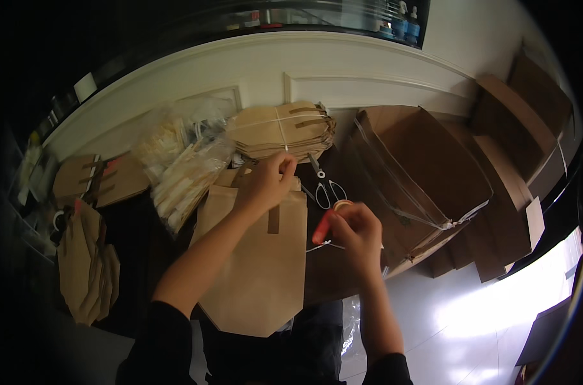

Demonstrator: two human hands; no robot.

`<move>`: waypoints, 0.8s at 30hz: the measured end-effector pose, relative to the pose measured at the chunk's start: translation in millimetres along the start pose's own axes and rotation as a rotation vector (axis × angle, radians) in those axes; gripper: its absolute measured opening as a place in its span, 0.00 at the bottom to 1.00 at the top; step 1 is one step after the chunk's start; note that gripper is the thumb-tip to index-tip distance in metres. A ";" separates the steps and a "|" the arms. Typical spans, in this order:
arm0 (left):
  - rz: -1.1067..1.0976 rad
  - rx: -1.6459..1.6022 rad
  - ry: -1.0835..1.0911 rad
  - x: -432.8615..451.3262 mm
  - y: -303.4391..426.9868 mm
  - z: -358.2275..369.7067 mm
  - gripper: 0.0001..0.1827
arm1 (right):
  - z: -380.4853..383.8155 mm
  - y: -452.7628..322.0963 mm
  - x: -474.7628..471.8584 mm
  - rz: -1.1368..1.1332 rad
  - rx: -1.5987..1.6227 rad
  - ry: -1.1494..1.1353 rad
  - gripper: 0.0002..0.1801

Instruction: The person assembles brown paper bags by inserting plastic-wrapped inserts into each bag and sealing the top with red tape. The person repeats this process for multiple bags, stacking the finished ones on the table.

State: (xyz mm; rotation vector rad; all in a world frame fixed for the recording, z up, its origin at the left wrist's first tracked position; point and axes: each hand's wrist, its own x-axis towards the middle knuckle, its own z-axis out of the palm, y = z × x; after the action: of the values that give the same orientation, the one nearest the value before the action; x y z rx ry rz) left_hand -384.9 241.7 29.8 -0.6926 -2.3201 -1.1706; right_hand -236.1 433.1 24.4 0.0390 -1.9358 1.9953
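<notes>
A large brown kraft paper bag (pixel 257 284) lies flat before me, its squared base end near my body and a darker flat paper handle (pixel 274 220) on its upper part. Above the bag's far end is my left hand (pixel 271 180), fingers curled in and thumb bent; whether anything thin is pinched there cannot be made out. To the right of the bag, my right hand (pixel 361 231) grips what looks like a roll of red tape (pixel 324 227), its pale ring partly behind the fingers. Scissors (pixel 323 185) with white-rimmed handles lie just beyond it.
A tied stack of kraft bags (pixel 277 127) rests by the wall panel. Left of it are clear plastic bags (pixel 190 168) of pale contents. More paper bags (pixel 87 269) stand at far left. An open cardboard box (pixel 411 163) bounds the right side, with further cardboard (pixel 503 178) beyond.
</notes>
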 end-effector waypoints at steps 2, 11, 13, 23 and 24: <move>0.007 0.037 0.002 -29.9 0.2 -11.1 0.10 | 15.1 11.3 38.0 0.092 -0.085 -0.136 0.06; 0.243 0.065 0.034 -80.1 -18.8 7.5 0.15 | 63.7 73.3 75.1 -0.141 -0.753 -0.045 0.08; 0.318 0.097 0.028 -81.9 -23.4 10.5 0.16 | 65.4 75.9 67.7 -0.133 -0.795 -0.026 0.06; 0.323 0.063 -0.051 -90.4 -34.1 21.2 0.13 | 85.8 84.3 45.0 -0.543 -0.873 0.368 0.11; 0.330 0.059 -0.017 -90.9 -34.0 21.2 0.12 | 85.2 84.4 45.8 -0.516 -0.879 0.390 0.13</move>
State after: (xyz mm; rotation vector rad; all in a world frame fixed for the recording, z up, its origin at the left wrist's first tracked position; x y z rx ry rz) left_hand -338.9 220.7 -55.7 -1.0197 -2.1394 -0.9453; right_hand -321.3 361.2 -39.4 -0.0641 -2.0779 0.6782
